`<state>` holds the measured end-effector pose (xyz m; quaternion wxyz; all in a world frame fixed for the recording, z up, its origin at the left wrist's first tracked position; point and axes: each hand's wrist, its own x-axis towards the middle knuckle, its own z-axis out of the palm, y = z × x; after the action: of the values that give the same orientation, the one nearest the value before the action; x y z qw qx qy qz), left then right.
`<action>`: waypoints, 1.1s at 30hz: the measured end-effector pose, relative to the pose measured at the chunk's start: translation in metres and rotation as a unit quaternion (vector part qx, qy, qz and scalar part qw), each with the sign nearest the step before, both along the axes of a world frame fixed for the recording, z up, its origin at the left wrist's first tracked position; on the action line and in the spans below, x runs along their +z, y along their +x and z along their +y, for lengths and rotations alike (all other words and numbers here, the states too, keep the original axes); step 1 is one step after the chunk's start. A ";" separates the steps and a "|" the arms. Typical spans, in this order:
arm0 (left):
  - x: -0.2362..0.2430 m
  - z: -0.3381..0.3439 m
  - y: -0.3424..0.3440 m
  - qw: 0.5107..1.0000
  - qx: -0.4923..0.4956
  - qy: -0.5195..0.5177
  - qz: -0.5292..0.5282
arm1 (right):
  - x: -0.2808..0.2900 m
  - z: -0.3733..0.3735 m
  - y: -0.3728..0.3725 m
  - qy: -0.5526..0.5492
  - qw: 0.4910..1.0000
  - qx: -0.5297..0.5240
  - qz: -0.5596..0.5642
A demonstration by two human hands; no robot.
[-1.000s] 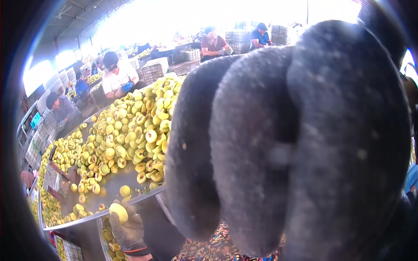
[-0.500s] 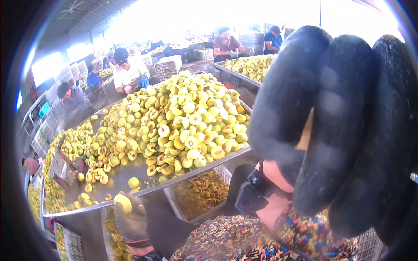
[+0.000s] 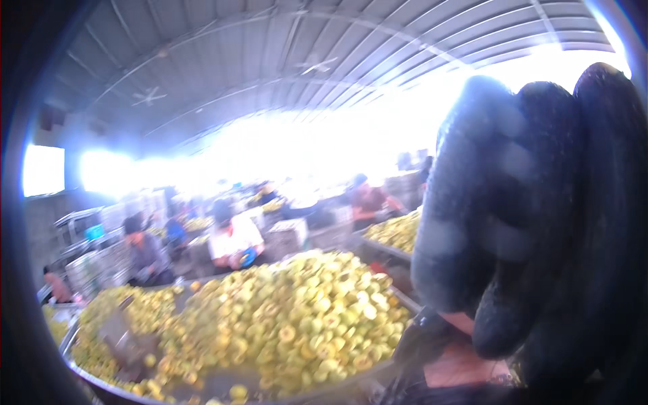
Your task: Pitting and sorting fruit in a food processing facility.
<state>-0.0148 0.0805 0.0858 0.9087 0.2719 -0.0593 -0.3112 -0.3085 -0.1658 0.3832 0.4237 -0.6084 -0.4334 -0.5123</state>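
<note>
My right hand (image 3: 526, 223), in a dark glove, is raised very close at the right of the head view. Its fingers look bent, with rounded ends at top and bottom, and they cover much of that side. Whatever they touch or hold, if anything, is hidden. Some bare skin of the forearm (image 3: 466, 364) shows below, beside a dark blurred shape. My left hand is out of the picture. In front lies a big heap of halved yellow-green stone fruit (image 3: 304, 324) on a metal-rimmed table (image 3: 223, 385). Motion blurs the scene.
Several people sit beyond the heap, one in a white top (image 3: 236, 239) and one in a reddish top (image 3: 368, 202). Another fruit-filled table (image 3: 395, 233) stands behind on the right. White crates (image 3: 287, 236) stand between workers. A ribbed roof (image 3: 270, 54) with fans arches overhead.
The view has tilted up, so the heap sits lower and the roof shows. My left hand, which held a fruit half, has left the picture. My right hand stays close.
</note>
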 end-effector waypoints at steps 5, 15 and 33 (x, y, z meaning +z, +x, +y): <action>-0.005 -0.003 0.013 1.000 0.022 -0.011 -0.005 | -0.004 -0.006 -0.002 -0.025 0.999 -0.025 -0.008; -0.021 0.011 0.008 0.998 0.062 -0.028 0.007 | -0.018 -0.024 0.072 -0.019 0.997 0.034 0.066; -0.036 -0.028 -0.005 0.998 0.014 0.012 -0.052 | -0.032 -0.002 0.103 -0.104 0.991 0.048 0.069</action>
<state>-0.0197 0.0528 0.0496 0.9053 0.2995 -0.0989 -0.2847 -0.2052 -0.1680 0.3515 0.4113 -0.6617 -0.4825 -0.4002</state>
